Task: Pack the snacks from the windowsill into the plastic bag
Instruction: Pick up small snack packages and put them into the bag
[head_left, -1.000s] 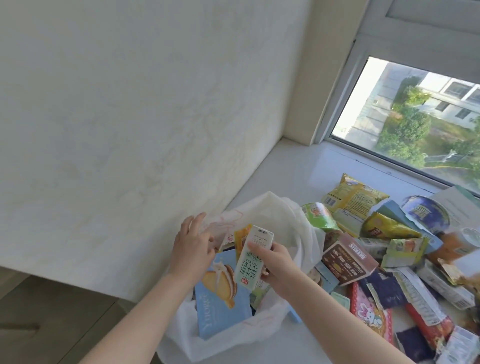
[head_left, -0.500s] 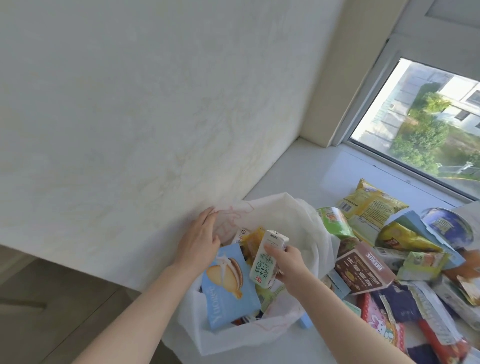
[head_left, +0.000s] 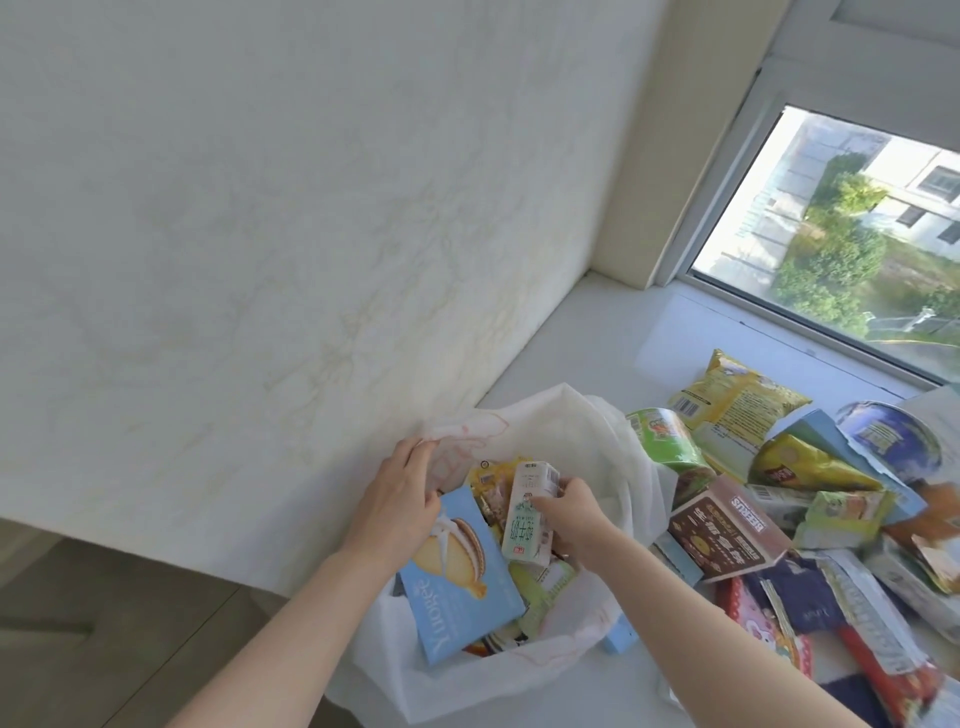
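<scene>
A white plastic bag (head_left: 561, 431) stands open at the left end of the windowsill (head_left: 613, 332). My left hand (head_left: 397, 493) grips its far left rim. My right hand (head_left: 571, 512) holds a small white and green milk carton (head_left: 527, 514) inside the bag's mouth. A blue biscuit box (head_left: 457, 582) leans in the bag, with yellow and green packets beneath it. More snacks lie piled to the right: a brown box (head_left: 727, 530), a yellow packet (head_left: 737, 400), a green packet (head_left: 662, 434) and a yellow chip bag (head_left: 800, 462).
A pale wall (head_left: 260, 234) runs close along the bag's left side. The window (head_left: 841, 228) lies behind the sill at the upper right. A round blue lidded tub (head_left: 888, 431) and red and dark wrappers (head_left: 810, 618) crowd the right edge. Wooden floor (head_left: 104, 623) shows below left.
My right hand has lowered the milk carton deeper into the bag's mouth. My left hand shifted along the bag's rim toward the wall. The view has swung left and down.
</scene>
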